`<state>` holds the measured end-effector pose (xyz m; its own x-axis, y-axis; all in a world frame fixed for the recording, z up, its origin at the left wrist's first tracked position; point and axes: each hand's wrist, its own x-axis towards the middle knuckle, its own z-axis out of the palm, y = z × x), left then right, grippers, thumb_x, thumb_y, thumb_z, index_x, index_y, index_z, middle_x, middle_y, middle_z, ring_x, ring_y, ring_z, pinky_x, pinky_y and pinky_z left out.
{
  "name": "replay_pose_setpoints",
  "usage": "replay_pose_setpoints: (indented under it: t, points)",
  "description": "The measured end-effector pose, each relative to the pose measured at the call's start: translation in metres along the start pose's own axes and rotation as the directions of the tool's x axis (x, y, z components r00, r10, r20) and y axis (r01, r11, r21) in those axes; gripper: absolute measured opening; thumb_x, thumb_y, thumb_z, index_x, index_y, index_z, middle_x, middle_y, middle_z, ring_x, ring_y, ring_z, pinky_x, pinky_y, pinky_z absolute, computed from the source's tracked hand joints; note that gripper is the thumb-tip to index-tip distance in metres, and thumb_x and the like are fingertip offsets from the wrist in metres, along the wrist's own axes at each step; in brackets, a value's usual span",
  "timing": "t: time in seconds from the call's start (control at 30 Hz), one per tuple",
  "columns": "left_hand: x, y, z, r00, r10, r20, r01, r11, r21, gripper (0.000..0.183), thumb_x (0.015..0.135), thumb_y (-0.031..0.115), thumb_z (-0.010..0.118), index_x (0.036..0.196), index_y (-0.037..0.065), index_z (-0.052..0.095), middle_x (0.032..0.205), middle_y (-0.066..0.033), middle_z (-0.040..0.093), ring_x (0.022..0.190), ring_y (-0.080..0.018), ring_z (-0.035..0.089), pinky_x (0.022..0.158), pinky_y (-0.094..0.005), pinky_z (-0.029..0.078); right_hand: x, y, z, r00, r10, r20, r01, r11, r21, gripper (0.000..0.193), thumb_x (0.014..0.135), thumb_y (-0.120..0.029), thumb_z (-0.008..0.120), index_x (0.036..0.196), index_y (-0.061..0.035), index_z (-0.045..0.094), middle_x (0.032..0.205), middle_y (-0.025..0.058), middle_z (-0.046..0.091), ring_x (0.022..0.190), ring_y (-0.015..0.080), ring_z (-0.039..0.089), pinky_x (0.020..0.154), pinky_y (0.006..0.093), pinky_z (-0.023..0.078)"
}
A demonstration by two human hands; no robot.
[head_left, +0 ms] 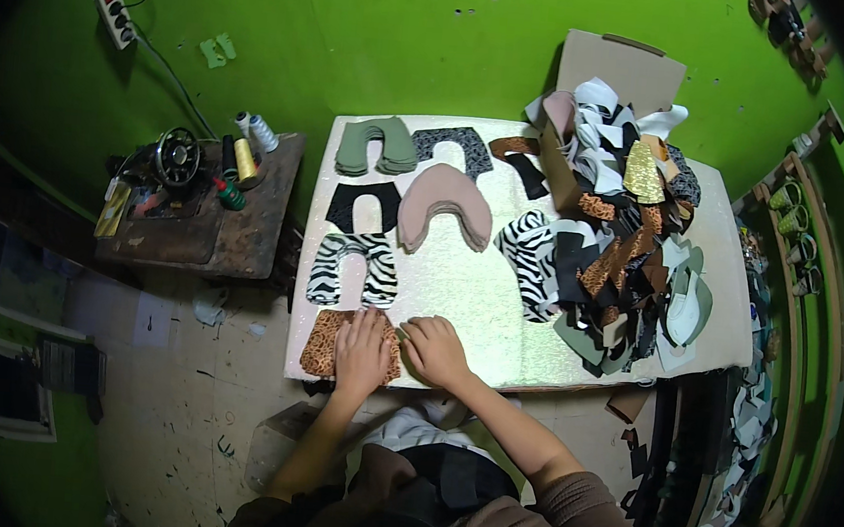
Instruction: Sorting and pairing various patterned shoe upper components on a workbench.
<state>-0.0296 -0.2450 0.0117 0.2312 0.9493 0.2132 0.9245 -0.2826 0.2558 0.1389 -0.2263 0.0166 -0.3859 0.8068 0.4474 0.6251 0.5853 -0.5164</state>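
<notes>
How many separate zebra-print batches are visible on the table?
2. One zebra-print arch lies just beyond the leopard-print material under the left hand; the other zebra-print batch lies at the left edge of the scrap pile. More may be hidden in that pile.

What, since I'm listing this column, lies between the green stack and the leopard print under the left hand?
A black arch, then a zebra-print arch, as the head view shows.
</notes>
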Motion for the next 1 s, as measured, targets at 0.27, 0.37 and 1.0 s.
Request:
replay_pose_setpoints:
  t: [0.27, 0.37, 1.0]
  points:
    - [0.081, 0.119, 0.016, 0.977, 0.176, -0.118, -0.197, 0.958, -0.206, 0.026, 0.080, 0.019, 0.055, 0.100, 0.001, 0.056, 0.105, -0.0129, 0.056, 0.103, -0.0278, 0.050, 0.091, -0.0418, 0.033, -0.002, 0.051, -0.107, 0.973, 0.183, -0.138, -0.170, 0.981, 0.098, 0.026, 0.073, -0.004, 0.054, 0.099, -0.0041, 0.058, 0.081, 0.0114, 0.057, 0.073, 0.0281, 0.057, 0.068, 0.0367, 0.044]
    - [0.116, 0.166, 0.024, 0.967, 0.196, -0.164, -0.235, 0.935, -0.267, 0.020, 0.081, 0.018, 0.054, 0.094, 0.003, 0.057, 0.093, -0.0104, 0.059, 0.090, -0.0250, 0.054, 0.082, -0.0383, 0.037, 0.004, 0.083, -0.164, 0.943, 0.173, -0.285, -0.163, 0.985, 0.059, 0.027, 0.072, 0.000, 0.053, 0.099, -0.0028, 0.057, 0.082, 0.0120, 0.057, 0.074, 0.0290, 0.056, 0.069, 0.0367, 0.044]
    - [0.218, 0.331, 0.052, 0.984, 0.157, 0.089, -0.068, 0.777, -0.626, 0.041, 0.081, 0.029, 0.061, 0.109, 0.001, 0.050, 0.093, -0.0150, 0.060, 0.085, -0.0292, 0.059, 0.076, -0.0351, 0.044, -0.014, 0.238, -0.363, 0.992, 0.076, 0.100, -0.038, 0.943, -0.332, 0.026, 0.065, -0.007, 0.062, 0.091, -0.0049, 0.060, 0.088, 0.0100, 0.056, 0.093, 0.0276, 0.053, 0.084, 0.0383, 0.041]
